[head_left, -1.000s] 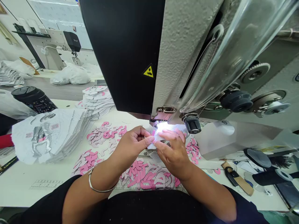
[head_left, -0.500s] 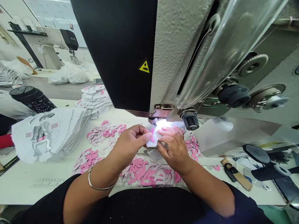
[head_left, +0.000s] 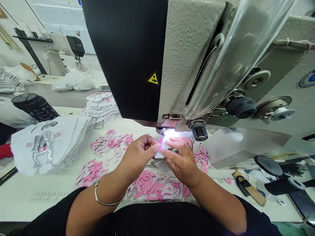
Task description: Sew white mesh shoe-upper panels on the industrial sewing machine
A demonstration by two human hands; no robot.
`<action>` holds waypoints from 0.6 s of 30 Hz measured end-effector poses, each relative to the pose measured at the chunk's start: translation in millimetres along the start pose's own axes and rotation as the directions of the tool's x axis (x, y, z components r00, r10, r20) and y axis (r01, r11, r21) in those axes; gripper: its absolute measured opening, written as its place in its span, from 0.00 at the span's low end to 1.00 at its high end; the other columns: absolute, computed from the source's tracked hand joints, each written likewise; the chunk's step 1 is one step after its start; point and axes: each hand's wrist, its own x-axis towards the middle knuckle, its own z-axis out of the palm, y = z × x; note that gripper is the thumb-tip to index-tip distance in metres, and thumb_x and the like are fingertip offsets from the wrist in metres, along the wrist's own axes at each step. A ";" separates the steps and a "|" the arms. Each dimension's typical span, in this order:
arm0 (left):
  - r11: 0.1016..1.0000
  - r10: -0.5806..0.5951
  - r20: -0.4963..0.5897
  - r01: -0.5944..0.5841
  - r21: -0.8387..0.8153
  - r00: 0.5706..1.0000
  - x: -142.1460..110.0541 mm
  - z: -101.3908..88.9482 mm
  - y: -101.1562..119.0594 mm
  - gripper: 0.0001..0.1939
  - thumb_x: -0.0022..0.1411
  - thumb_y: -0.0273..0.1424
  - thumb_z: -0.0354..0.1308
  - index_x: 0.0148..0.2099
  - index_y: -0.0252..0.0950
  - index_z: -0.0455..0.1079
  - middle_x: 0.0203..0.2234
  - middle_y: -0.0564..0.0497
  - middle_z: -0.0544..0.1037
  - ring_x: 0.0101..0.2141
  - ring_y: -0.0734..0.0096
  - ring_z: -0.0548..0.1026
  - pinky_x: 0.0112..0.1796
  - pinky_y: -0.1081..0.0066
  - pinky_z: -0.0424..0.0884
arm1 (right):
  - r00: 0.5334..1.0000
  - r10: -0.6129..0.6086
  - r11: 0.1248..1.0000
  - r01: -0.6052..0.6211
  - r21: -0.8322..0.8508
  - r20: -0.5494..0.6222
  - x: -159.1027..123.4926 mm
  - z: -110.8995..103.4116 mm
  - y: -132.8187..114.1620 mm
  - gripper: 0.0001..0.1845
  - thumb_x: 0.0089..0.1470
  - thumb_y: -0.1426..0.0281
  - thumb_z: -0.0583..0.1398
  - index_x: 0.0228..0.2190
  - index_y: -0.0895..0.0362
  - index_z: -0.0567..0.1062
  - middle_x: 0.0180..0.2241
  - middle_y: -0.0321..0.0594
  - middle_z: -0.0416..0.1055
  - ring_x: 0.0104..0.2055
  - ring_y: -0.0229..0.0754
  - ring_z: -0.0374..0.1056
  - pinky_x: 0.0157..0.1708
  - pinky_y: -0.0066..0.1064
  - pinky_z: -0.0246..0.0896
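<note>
Under the lit needle area of a sewing machine (head_left: pixel 169 122) lies a white textured fabric piece (head_left: pixel 157 154) with a small pink cut-out (head_left: pixel 160 141) on it. My left hand (head_left: pixel 140 152) is closed, thumb and forefinger pinching the pink cut-out at the fabric's left side. My right hand (head_left: pixel 182 157) holds the fabric from the right, its fingers bent over it and the forefinger reaching to the left fingertips. Glare and my fingers hide the needle and part of the fabric. Loose pink and grey cut-outs (head_left: pixel 157 186) lie heaped just in front of my hands.
At left stand a fanned stack of white shoe uppers (head_left: pixel 66 141), a second stack (head_left: pixel 102 106) and a dark tumbler (head_left: pixel 34 106). More cut-outs (head_left: pixel 91 172) lie near my left wrist. To the right are a grey angled plate (head_left: pixel 241 146) and a black thread spool (head_left: pixel 283 186).
My right forefinger has moved left and down to meet my left fingertips at the pink cut-out. The view has shifted slightly. The fabric stays under the machine head.
</note>
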 end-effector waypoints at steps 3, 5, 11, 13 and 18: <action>0.998 0.002 0.001 -0.002 -0.066 1.000 0.4 2.5 1.5 0.11 0.58 0.37 0.65 0.35 0.38 0.68 0.27 0.57 0.69 0.28 0.77 0.65 0.30 0.74 0.63 | 1.000 0.012 1.000 -0.012 0.011 0.005 -0.6 0.3 -0.4 0.15 0.57 0.77 0.61 0.43 0.48 0.76 0.46 0.41 0.72 0.51 0.47 0.70 0.57 0.54 0.55; 0.991 -0.008 -0.005 0.007 -0.135 1.000 1.1 4.5 4.1 0.12 0.57 0.35 0.66 0.38 0.39 0.67 0.30 0.57 0.70 0.28 0.77 0.66 0.30 0.75 0.64 | 1.000 0.003 1.000 -0.003 0.015 0.003 -0.5 0.2 -0.3 0.15 0.57 0.78 0.61 0.43 0.48 0.77 0.46 0.41 0.72 0.52 0.47 0.69 0.57 0.54 0.55; 0.969 -0.112 -0.011 0.107 -0.223 0.994 1.2 9.8 15.8 0.16 0.55 0.32 0.66 0.42 0.39 0.64 0.30 0.57 0.68 0.25 0.80 0.65 0.25 0.78 0.63 | 1.000 0.005 0.999 -0.005 0.041 0.009 -1.0 -0.8 1.8 0.18 0.57 0.79 0.60 0.45 0.47 0.76 0.47 0.41 0.72 0.52 0.46 0.69 0.57 0.53 0.55; 0.964 -0.141 -0.010 0.135 -0.229 0.990 1.1 11.1 18.8 0.17 0.54 0.32 0.66 0.43 0.40 0.64 0.31 0.57 0.68 0.25 0.81 0.65 0.24 0.79 0.62 | 1.000 0.008 0.999 -0.009 0.054 0.018 -1.7 -1.0 2.5 0.18 0.57 0.79 0.60 0.45 0.46 0.76 0.47 0.40 0.72 0.52 0.46 0.69 0.58 0.54 0.55; 0.943 -0.214 0.039 0.217 -0.251 0.976 4.2 12.7 23.1 0.14 0.52 0.27 0.64 0.41 0.38 0.66 0.30 0.57 0.69 0.24 0.81 0.66 0.22 0.78 0.61 | 1.000 0.002 0.996 -0.002 0.087 0.010 0.4 -3.8 5.1 0.13 0.59 0.76 0.60 0.42 0.47 0.77 0.45 0.40 0.74 0.50 0.45 0.70 0.58 0.54 0.55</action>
